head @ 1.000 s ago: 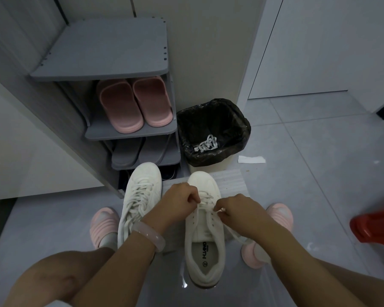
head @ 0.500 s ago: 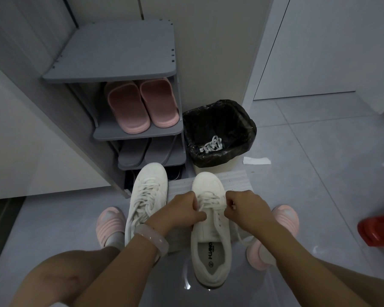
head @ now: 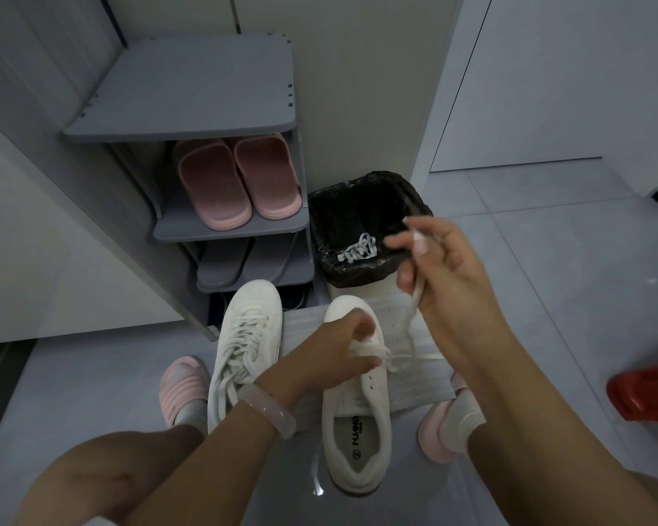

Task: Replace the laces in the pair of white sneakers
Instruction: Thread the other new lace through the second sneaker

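The right hand (head: pixel 439 267) pinches a white lace (head: pixel 415 309) raised above the right sneaker (head: pixel 358 419); the left hand (head: pixel 331 354), fingers curled, grips that sneaker's lacing (blurred). The laced sneaker (head: pixel 244 343) lies just left of it.

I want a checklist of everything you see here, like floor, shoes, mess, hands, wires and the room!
Surface: grey tile floor; pale mat under the sneakers.
Job's things: left sneaker laced; right sneaker half laced; lace pulled up.
Clutter: old lace in the bin.
Hands: right hand pinches the lace; left hand grips the right sneaker's laces.
Cables: nothing seen.
Surroundings: shoe rack, pink slippers, red thing.
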Motion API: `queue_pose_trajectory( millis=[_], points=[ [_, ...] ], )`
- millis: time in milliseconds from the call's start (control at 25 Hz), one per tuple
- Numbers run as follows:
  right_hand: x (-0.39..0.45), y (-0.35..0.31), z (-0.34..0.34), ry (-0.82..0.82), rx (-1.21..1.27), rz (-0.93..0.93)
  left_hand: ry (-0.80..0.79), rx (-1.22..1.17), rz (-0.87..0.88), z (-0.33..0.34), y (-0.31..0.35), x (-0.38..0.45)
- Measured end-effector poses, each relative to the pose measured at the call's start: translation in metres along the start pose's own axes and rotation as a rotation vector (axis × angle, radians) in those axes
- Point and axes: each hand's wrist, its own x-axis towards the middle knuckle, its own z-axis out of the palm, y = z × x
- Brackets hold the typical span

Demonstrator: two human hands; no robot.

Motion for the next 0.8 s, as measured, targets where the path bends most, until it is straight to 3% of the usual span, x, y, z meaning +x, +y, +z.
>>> queue_pose_trajectory(
  millis=[120,200,280,360,480,640,800],
  points=[
    [0.007,-0.027,0.000,-0.033,0.383,-0.064,-0.105,0.153,0.005,0.003,0.009,0.000],
    [0.012,-0.035,-0.007,0.026,0.438,-0.107,-0.060,0.391,-0.036,0.006,0.004,0.003],
    [0.016,-0.035,-0.019,0.187,0.388,-0.072,0.054,0.592,-0.013,0.006,0.001,0.003],
    [0.016,-0.030,-0.031,0.358,0.305,0.006,0.182,0.567,0.008,0.005,0.001,0.004],
    [0.015,-0.027,-0.038,0.462,0.298,0.053,0.317,0.370,0.017,0.001,0.005,0.006],
    [0.015,-0.029,-0.042,0.443,0.354,-0.007,0.039,0.575,0.047,0.015,0.010,0.005],
    [0.015,-0.026,-0.043,0.415,0.373,-0.060,0.115,0.597,-0.002,0.025,0.011,0.005]
  ],
)
